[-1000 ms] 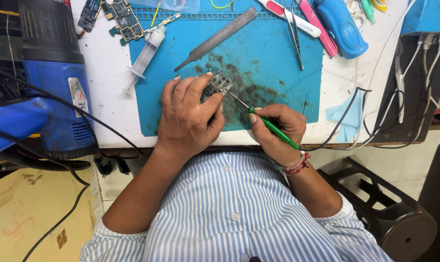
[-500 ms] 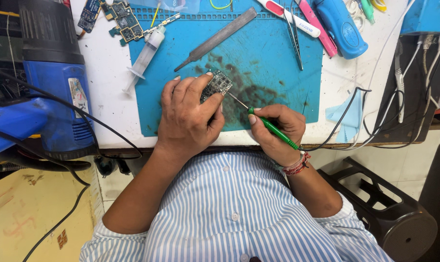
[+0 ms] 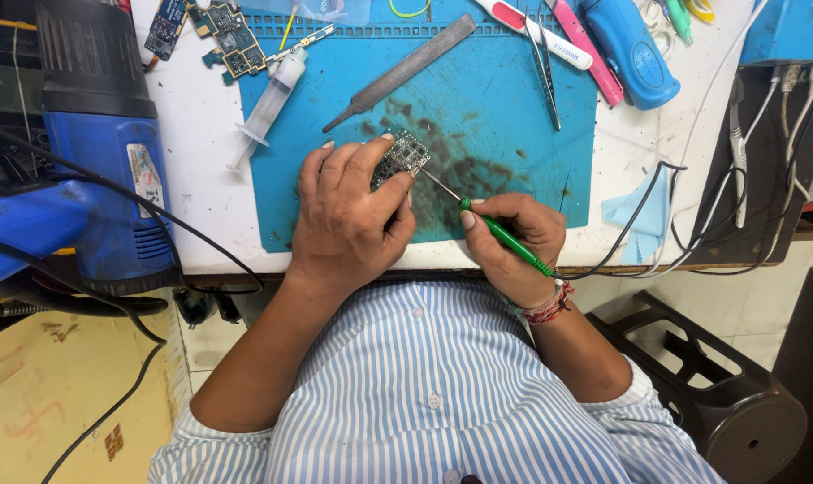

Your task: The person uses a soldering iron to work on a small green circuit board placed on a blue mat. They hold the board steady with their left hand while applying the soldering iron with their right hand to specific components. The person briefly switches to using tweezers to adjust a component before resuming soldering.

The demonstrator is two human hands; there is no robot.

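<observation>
Nothing much has moved since the earlier frames: both hands sit in the same spots on the blue mat (image 3: 514, 116), and the green tool keeps the same slant

Left hand (image 3: 348, 220) is closed over a small circuit board (image 3: 401, 156), fingers curled on top and thumb against its near edge, pinning it to the mat near the middle of the bench (image 3: 205, 170). Right hand (image 3: 512, 242) grips a green-handled screwdriver (image 3: 501, 235) like a pen, its thin metal tip reaching left to the board's near right corner, touching or just beside it; the exact contact is too small to tell

Farther off lie a metal file (image 3: 402, 70), a syringe (image 3: 268, 103), tweezers (image 3: 543, 63) and more circuit boards at the far left. A blue hot-air station (image 3: 102, 152) stands at the left

As for risk, the tip could slip off the corner and scratch the board or jab the left thumb right beside it, since the hand holds the board only by pressure. Too much prying force could also crack the small board or flick it away across the mat
</observation>
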